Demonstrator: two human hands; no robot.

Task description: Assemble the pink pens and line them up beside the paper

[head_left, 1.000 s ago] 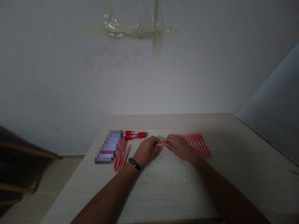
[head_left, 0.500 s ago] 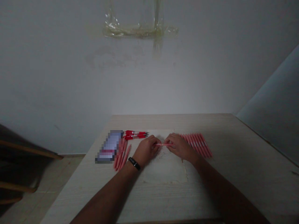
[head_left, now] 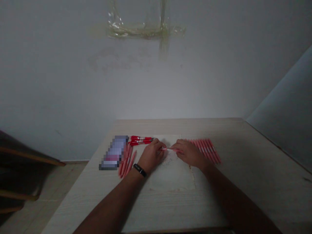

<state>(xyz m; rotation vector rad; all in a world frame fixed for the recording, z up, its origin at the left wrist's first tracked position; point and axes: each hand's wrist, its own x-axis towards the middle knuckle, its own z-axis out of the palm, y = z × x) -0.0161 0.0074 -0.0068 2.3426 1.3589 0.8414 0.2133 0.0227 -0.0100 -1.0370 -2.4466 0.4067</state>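
A slim pink plastic pen (head_left: 170, 149) is held crosswise, running left to right, between the left hand (head_left: 152, 155) and the right hand (head_left: 188, 153), over a pale paper sheet (head_left: 172, 175) on a pale wood-grain desk (head_left: 243, 146). Fingers (head_left: 177, 149) of both hands are narrowly closed on the barrel, one end to each hand, and the two hands are close together. Exact contact points are hidden.

Right of the right hand: a tight slanted row of pink pens (head_left: 207, 150). Left of the left hand: a fanned group of pink pens (head_left: 126, 161), beside a pixelated rectangular object (head_left: 113, 152), unreadable. Far left: a small bundle of red-and-black pens (head_left: 140, 140). A black wristband (head_left: 140, 170) sits on the left wrist.

Handling note: a barrel this thin seems best pinched firmly and kept level, against rolling.
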